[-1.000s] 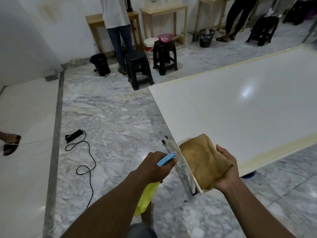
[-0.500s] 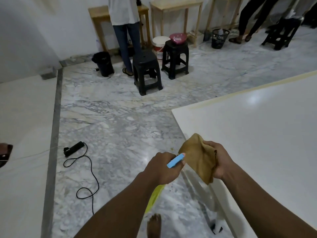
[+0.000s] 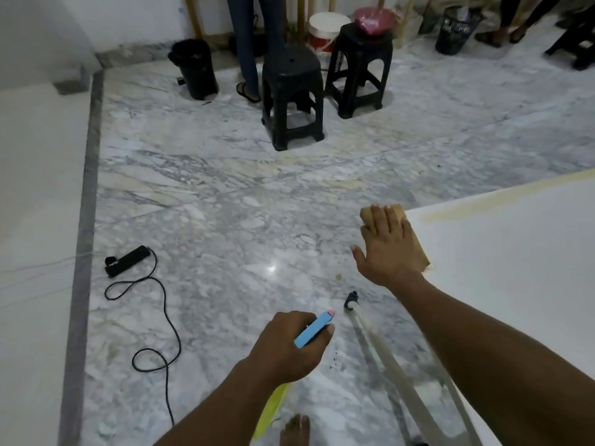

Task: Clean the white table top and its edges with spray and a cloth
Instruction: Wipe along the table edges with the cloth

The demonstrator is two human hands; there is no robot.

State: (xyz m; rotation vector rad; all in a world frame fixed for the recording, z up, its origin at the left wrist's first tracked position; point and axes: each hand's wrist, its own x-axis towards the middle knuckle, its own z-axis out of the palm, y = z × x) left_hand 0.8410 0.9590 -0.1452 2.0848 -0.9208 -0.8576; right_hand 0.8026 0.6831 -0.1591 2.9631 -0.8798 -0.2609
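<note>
Right hand (image 3: 388, 249) flat, fingers straight, arm stretched out, pressing the brown cloth (image 3: 418, 252) onto a corner of the white table top (image 3: 515, 284), at 1 o'clock of the left hand (image 3: 289, 346); left hand curled round the spray bottle (image 3: 314, 329), blue head aimed at 2 o'clock; lettering on the farther black stool (image 3: 359, 69) unreadable; table's far edge yellowed toward 3 o'clock; marble floor (image 3: 225, 204) lies between hands and stools, with a power strip (image 3: 127, 260) at 9 o'clock.

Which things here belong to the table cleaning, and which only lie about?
For the job: brown cloth under the right hand; spray bottle in the left hand; white table top.
Lying about: power strip with cable, two black stools, black bin, white bucket, pink bowl, mesh basket.
</note>
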